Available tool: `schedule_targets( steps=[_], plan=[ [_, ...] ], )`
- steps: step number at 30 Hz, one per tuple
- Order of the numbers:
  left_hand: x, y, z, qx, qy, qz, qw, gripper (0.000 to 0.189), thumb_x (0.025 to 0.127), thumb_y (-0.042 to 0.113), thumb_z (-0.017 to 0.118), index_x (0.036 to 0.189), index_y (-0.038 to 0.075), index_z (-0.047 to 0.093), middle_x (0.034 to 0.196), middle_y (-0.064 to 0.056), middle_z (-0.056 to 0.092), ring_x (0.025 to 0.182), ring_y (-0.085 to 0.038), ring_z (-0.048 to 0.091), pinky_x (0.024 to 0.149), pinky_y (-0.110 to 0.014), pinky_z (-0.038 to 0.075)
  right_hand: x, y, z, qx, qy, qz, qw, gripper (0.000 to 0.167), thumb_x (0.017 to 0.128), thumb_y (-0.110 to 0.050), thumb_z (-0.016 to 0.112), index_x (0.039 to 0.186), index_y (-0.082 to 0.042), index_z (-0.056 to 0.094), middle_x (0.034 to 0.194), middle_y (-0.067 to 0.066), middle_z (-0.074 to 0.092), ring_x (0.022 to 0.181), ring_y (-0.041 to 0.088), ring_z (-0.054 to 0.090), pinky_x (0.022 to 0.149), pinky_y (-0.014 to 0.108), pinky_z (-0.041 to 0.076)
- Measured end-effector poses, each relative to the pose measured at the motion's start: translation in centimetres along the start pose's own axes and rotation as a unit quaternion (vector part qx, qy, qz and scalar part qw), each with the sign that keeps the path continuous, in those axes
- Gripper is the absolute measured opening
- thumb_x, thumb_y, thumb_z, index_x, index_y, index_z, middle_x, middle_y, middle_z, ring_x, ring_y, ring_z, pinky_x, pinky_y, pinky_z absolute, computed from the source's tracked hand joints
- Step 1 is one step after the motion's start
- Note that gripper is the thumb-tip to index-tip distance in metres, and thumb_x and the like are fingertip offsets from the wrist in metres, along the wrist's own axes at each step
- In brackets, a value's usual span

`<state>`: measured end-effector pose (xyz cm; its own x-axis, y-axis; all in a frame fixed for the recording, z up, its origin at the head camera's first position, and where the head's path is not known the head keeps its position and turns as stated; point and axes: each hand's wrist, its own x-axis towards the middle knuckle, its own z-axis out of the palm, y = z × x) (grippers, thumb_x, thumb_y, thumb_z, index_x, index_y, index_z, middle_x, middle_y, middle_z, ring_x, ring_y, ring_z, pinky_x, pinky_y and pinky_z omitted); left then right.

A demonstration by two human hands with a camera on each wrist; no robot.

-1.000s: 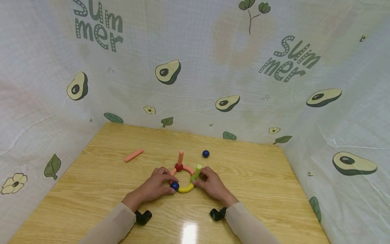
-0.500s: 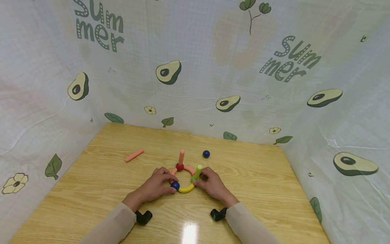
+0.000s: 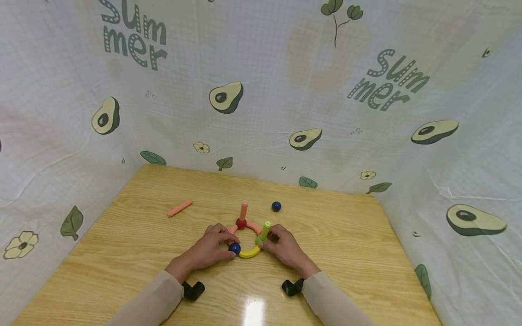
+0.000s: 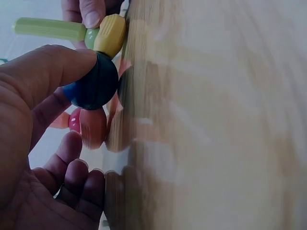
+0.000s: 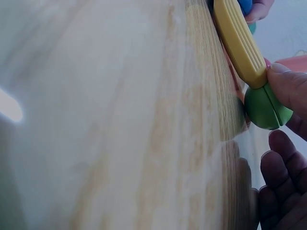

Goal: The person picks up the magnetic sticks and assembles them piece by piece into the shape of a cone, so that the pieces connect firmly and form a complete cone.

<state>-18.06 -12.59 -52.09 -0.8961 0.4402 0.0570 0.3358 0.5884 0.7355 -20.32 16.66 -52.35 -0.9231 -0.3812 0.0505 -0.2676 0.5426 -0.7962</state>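
My left hand (image 3: 210,248) pinches a dark blue ball (image 4: 93,84) between thumb and finger. A yellow curved bar (image 3: 249,252) runs from that ball to a green ball (image 5: 267,109), which my right hand (image 3: 284,247) pinches. From the green ball a light green stick (image 3: 265,230) rises at a slight tilt. At the ring's far side sits a red ball (image 3: 241,223) with a coral stick (image 3: 244,210) standing on it. Coral curved bars (image 3: 253,227) join the red ball to both sides, closing a ring on the table. My left fingers partly hide the left coral bar.
A loose coral stick (image 3: 180,208) lies on the wooden table (image 3: 334,235) at the back left. Beyond the ring, slightly right, rests another blue ball (image 3: 276,206). A printed cloth (image 3: 261,108) hangs behind the table and along both sides.
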Motion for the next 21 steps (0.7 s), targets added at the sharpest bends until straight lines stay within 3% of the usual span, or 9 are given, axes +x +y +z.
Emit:
schedule_targets(
  steps=[9, 21],
  plan=[
    [0.1, -0.9, 0.0, -0.083, -0.005, -0.017, 0.9964, 0.03, 0.091, 0.034, 0.085, 0.119, 0.029, 0.078, 0.107, 0.0, 0.055, 0.106, -0.02, 0.045, 0.092, -0.036, 0.04, -0.1, 0.3, 0.1, -0.003, 0.002, 0.001, 1.0, 0.022, 0.096, -0.035, 0.08, 0.112, -0.022, 0.074, 0.11, -0.004, 0.064, 0.099, 0.015, 0.057, 0.089, 0.033, 0.048],
    [0.2, -1.0, -0.5, -0.079, -0.011, -0.022, 0.9965, 0.025, 0.09, 0.031, 0.086, 0.115, 0.027, 0.082, 0.112, 0.003, 0.056, 0.107, -0.02, 0.047, 0.091, -0.034, 0.04, 0.0, 0.2, 0.1, 0.001, 0.001, -0.001, 1.0, 0.022, 0.095, -0.034, 0.08, 0.112, -0.021, 0.074, 0.109, -0.004, 0.064, 0.099, 0.015, 0.057, 0.088, 0.03, 0.048]
  ],
)
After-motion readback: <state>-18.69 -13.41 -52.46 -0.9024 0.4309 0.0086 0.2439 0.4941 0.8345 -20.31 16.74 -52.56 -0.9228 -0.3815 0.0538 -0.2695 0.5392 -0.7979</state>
